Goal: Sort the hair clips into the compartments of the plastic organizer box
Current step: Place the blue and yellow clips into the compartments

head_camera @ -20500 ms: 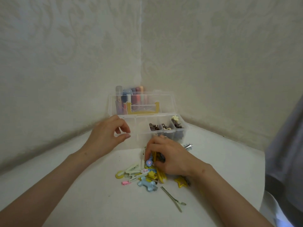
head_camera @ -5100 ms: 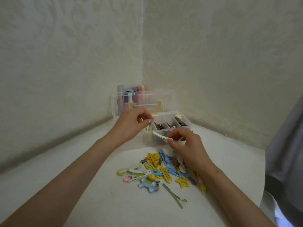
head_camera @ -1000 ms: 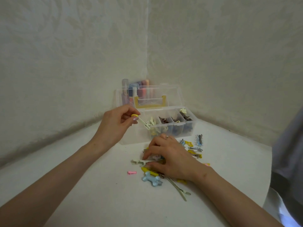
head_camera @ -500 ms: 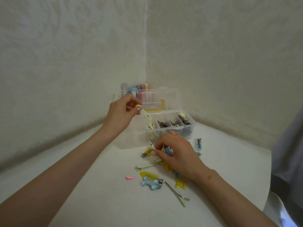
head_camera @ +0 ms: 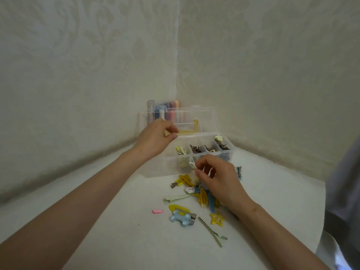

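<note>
The clear plastic organizer box stands open in the wall corner, its lid upright. Its compartments hold cream and yellow clips and brown clips. My left hand hovers over the box's left end with nothing visible in its loosely curled fingers. My right hand is raised in front of the box wall, pinching a cream hair clip. Below it lies the loose pile of clips: a blue bear clip, a yellow star and a pale green clip.
Coloured tubes stand behind the lid against the corner walls. A small pink clip and a long thin clip lie apart from the pile. A blue-grey clip lies by the box. Grey cloth hangs at the table's right edge.
The yellow-tipped clip has left my left hand and lies in the box's left-hand compartment. My right hand has risen from the pile with a cream clip.
</note>
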Demonstrator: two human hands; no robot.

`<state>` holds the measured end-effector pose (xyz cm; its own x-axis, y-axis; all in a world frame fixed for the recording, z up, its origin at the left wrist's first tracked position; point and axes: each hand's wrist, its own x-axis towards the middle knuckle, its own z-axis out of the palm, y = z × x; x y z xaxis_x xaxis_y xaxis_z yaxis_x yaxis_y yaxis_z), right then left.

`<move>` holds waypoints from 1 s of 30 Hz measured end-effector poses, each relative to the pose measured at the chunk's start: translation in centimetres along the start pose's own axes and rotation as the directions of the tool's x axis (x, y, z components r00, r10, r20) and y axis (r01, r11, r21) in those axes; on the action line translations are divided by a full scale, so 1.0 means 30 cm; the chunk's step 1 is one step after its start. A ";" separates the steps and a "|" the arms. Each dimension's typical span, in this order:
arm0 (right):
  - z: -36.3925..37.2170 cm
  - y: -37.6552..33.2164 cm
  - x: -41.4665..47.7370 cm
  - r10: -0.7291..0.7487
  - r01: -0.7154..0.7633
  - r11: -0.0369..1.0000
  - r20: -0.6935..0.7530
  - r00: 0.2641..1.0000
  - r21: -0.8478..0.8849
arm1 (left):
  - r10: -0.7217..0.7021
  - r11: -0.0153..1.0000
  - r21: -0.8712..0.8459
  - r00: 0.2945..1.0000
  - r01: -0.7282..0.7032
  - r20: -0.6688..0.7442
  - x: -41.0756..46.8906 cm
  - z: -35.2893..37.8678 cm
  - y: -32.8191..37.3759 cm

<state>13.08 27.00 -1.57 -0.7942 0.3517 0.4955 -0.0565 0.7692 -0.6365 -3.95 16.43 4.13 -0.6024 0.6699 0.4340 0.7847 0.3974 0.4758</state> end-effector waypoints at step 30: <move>-0.005 -0.093 0.265 0.254 -0.258 0.893 -0.060 0.965 -0.369 | 0.188 0.982 -0.081 0.903 -0.169 0.386 -0.358 0.022 -0.073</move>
<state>7.01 27.74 4.23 -0.7447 0.5671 0.3519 0.3777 0.7928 -0.4784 0.91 8.76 -2.07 -0.3405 0.9216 0.1864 0.8609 0.2260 0.4558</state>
